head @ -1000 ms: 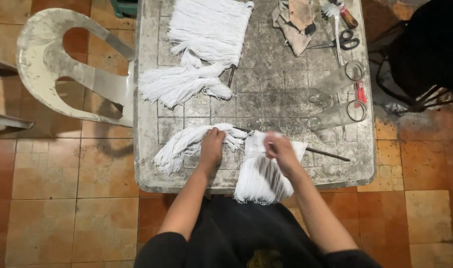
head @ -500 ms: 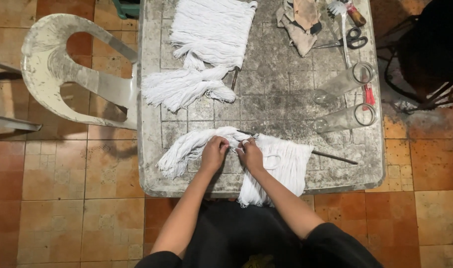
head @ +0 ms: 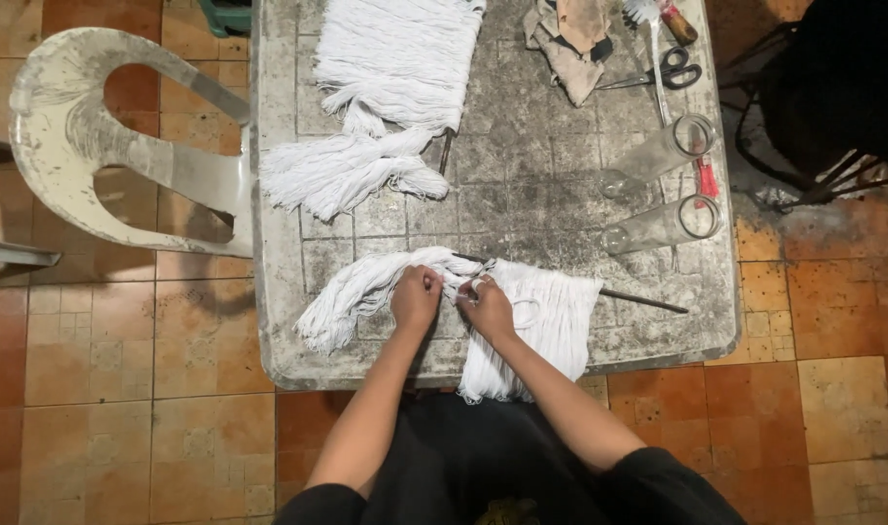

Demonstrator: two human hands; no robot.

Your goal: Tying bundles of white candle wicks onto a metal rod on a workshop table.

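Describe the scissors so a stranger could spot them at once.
Start at the grey tiled table and go to its far right corner, beyond the two clear glass tubes. The scissors lie beside a crumpled rag; only they have black loop handles.

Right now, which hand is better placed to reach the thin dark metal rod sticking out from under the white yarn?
Right, probably. The right hand rests on the white yarn bundle that the thin dark metal rod runs out of; the left hand sits farther from that end.

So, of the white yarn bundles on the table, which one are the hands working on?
The nearest bundle, at the table's front edge on a thin dark rod. Both the left hand and right hand grip it; the other two lie untouched farther back.
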